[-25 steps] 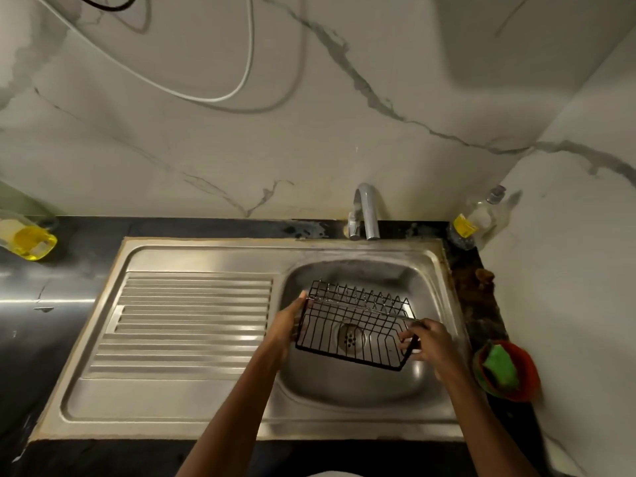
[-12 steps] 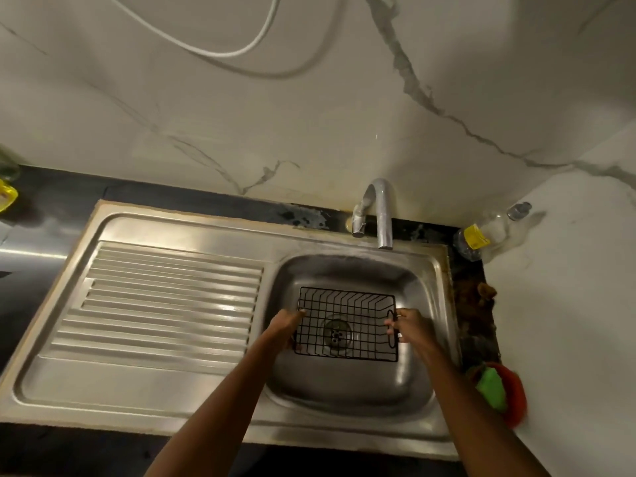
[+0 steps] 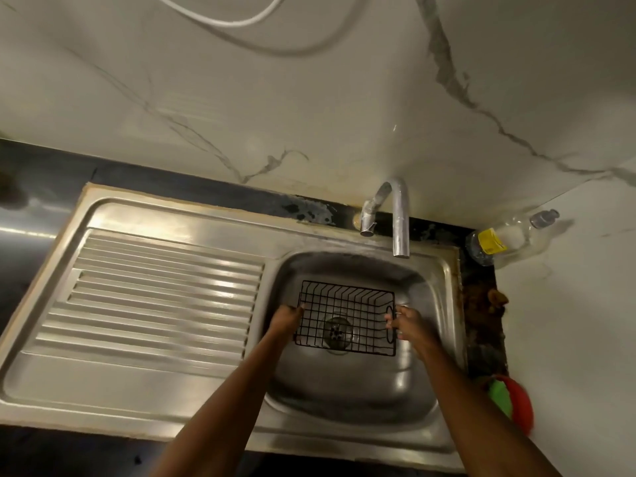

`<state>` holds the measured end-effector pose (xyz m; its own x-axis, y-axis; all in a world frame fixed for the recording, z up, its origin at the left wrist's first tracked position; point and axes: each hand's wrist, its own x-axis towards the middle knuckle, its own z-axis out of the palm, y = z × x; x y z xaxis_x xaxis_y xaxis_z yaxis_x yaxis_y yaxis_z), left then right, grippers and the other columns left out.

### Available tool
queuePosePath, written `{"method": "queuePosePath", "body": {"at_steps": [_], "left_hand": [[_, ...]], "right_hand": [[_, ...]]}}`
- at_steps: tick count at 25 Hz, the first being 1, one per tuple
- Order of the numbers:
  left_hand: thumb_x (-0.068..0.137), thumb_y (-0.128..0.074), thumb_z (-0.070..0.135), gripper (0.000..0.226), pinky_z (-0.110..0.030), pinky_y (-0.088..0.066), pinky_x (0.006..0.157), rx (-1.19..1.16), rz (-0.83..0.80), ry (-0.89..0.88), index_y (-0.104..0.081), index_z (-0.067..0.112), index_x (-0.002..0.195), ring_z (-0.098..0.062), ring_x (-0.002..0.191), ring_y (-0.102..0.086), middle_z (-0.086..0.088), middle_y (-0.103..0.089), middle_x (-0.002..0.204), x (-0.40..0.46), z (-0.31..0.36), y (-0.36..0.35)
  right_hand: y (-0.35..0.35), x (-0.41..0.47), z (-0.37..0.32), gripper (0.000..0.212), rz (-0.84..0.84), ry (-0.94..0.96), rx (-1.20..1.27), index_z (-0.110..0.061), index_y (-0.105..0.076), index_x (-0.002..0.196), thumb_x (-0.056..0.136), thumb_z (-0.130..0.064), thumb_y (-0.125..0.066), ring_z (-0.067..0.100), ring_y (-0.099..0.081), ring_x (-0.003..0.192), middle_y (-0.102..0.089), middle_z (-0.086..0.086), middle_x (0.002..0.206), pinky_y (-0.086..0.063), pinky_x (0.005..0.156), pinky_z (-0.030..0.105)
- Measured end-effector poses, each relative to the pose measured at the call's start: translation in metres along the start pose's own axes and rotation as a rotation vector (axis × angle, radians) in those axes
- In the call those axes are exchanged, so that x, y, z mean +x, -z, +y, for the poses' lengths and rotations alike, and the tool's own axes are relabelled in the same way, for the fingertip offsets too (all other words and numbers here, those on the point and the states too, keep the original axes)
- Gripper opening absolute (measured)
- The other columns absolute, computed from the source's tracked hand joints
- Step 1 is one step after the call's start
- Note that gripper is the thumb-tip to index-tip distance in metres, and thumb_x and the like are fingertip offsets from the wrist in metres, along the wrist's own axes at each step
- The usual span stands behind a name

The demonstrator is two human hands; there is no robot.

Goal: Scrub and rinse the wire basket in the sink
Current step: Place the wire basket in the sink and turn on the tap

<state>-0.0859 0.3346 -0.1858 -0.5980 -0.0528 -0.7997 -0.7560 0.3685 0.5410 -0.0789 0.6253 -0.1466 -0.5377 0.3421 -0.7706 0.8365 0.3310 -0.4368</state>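
Marble-veined wall tiles back a dark worktop (image 3: 41, 215) that carries a stainless steel sink with a ribbed draining board (image 3: 161, 297). Down in its basin we see the black wire basket (image 3: 347, 320), level now, directly over the round drain (image 3: 335, 333). A second ago it was tilted, its right end lower and nearer us; since then we have squared it up and lowered it toward the basin floor. Whether it actually rests there we cannot tell.

Our left hand (image 3: 285, 318) grips the basket's left rim, fingers curled on the wire. Our right hand (image 3: 407, 323) holds the oval handle loop at the right end.

The curved chrome tap (image 3: 399, 222) stands behind the basin; no water shows. A green scouring pad (image 3: 499, 395) lies in a red bowl (image 3: 523, 404) on the worktop, right of the sink, near our right forearm. A clear plastic bottle with a yellow label (image 3: 499, 239) leans in the corner.

We judge scrubbing not yet begun: the basket is merely positioned, and one hand must let go to fetch the pad.
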Motion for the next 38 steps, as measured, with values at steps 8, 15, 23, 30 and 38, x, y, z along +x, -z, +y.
{"method": "queuePosePath", "body": {"at_steps": [8, 15, 23, 30, 38], "left_hand": [[0.104, -0.057, 0.043, 0.039, -0.041, -0.059, 0.073, -0.004, 0.070, -0.017, -0.058, 0.013, 0.079, -0.017, 0.060, -0.059, -0.005, -0.058, 0.069, -0.001, -0.004, -0.006], [0.102, -0.064, 0.028, 0.016, -0.021, -0.055, 0.065, 0.190, 0.370, -0.556, -0.068, 0.016, 0.112, -0.004, 0.071, -0.064, 0.005, -0.070, 0.090, -0.056, 0.065, -0.007], [0.095, -0.073, 0.030, 0.026, -0.034, -0.063, 0.077, 0.175, 0.350, -0.788, -0.077, 0.013, 0.114, -0.012, 0.076, -0.072, 0.000, -0.078, 0.093, -0.067, 0.216, -0.028], [0.099, -0.068, 0.018, 0.012, -0.019, -0.055, 0.072, 0.257, 0.425, -0.797, -0.076, 0.011, 0.105, -0.007, 0.076, -0.068, -0.001, -0.077, 0.093, -0.048, 0.209, -0.036], [0.098, -0.068, 0.015, 0.021, -0.020, -0.054, 0.065, -0.095, 0.466, -0.611, -0.077, 0.011, 0.117, -0.007, 0.069, -0.064, -0.002, -0.079, 0.100, -0.039, 0.194, -0.034]], "right_hand": [[-0.001, -0.009, -0.001, 0.074, 0.019, 0.065, -0.135, -0.017, -0.033, 0.155, 0.090, -0.004, -0.068, 0.028, -0.058, 0.123, -0.056, 0.013, 0.144, -0.047, 0.088, 0.029], [-0.014, -0.070, 0.023, 0.045, 0.449, 0.201, -0.418, -0.011, -0.056, 0.132, 0.089, -0.014, -0.069, 0.026, -0.065, 0.105, -0.065, 0.014, 0.121, -0.042, 0.065, 0.021], [-0.050, -0.087, 0.056, 0.033, 0.386, 0.198, -0.209, -0.011, -0.071, 0.111, 0.079, -0.008, -0.063, 0.027, -0.065, 0.105, -0.069, 0.007, 0.113, -0.050, 0.078, 0.030], [-0.058, -0.083, 0.058, 0.022, 0.367, 0.198, -0.156, -0.016, -0.071, 0.094, 0.076, -0.007, -0.062, 0.024, -0.066, 0.095, -0.070, 0.002, 0.101, -0.053, 0.077, 0.031], [-0.063, -0.081, 0.061, 0.019, 0.363, 0.189, -0.148, -0.017, -0.073, 0.094, 0.078, -0.010, -0.064, 0.023, -0.067, 0.095, -0.071, 0.001, 0.101, -0.050, 0.075, 0.029]]}}
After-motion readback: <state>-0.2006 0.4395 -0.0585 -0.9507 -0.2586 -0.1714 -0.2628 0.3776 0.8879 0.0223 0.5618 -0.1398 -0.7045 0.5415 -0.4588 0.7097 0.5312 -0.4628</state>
